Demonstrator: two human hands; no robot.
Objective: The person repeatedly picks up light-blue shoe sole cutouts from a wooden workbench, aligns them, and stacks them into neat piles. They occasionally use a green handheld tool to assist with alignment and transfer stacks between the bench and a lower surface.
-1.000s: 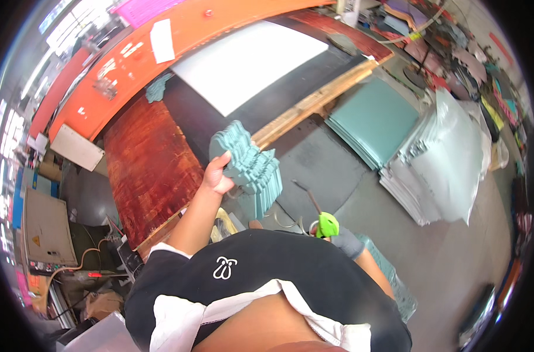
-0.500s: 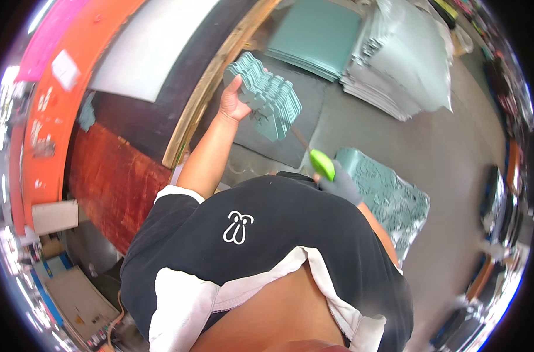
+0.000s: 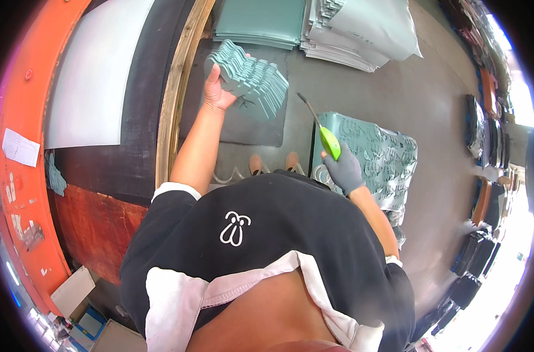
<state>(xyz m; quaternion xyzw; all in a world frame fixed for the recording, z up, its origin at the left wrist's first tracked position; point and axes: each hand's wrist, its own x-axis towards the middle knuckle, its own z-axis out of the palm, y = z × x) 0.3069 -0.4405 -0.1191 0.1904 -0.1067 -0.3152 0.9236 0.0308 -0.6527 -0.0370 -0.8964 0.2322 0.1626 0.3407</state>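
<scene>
My bare left hand grips a thick stack of teal die-cut sheet pieces. Their wavy edges fan out to the right of my thumb; most fingers are hidden behind the stack. My right hand, in a grey glove, is closed round a green-handled tool. A thin dark shaft points from that tool up and left toward the stack, apart from it. Below and right of the tool lies a pile of teal sheets with cut-out shapes, wrinkled and ragged on top.
Uncut teal sheets are stacked at the far side, beside pale silvery sheets. A wooden beam edges the dark machine bed on the left, with a white board and an orange frame. Dark stacks line the right.
The view has turned, so the surroundings sit farther left and higher. My right hand has swung the tool upright, away from the teal stack. The left hand keeps its hold.
</scene>
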